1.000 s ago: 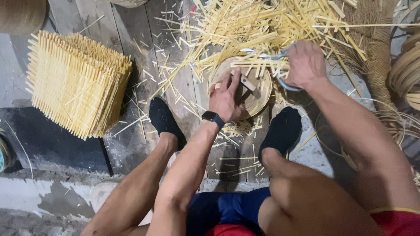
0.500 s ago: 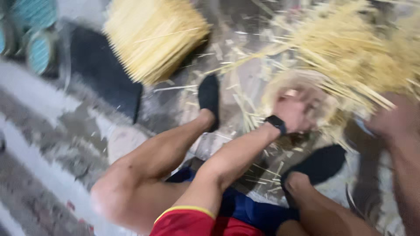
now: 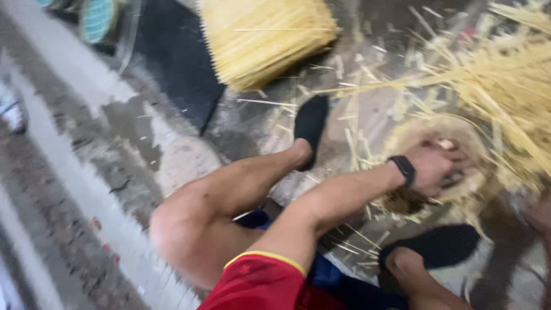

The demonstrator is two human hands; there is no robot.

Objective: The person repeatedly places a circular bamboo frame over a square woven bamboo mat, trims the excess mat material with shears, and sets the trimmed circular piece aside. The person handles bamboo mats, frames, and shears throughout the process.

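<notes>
The picture is motion-blurred. My left hand (image 3: 439, 165), with a black watch (image 3: 404, 170) on the wrist, lies on a round wooden block (image 3: 410, 135) set between my feet, fingers curled over its top. A small pale piece (image 3: 445, 143) shows by the fingers; whether they grip it is unclear. A heap of loose yellow bamboo slivers (image 3: 511, 86) spreads over and behind the block. Only a blurred strip of my right arm (image 3: 540, 217) shows at the right edge; the hand itself is outside the picture.
A neat stack of cut bamboo sticks (image 3: 264, 40) stands at the top middle, beside a black mat (image 3: 178, 69). My feet in black socks (image 3: 311, 123) (image 3: 436, 247) flank the block. A teal sandal (image 3: 97, 20) lies top left. Splinters litter the concrete floor (image 3: 86, 172).
The view has swung left and down, so the block and sliver heap have slid to the right. My right hand, which held a tool over the block, has left the picture.
</notes>
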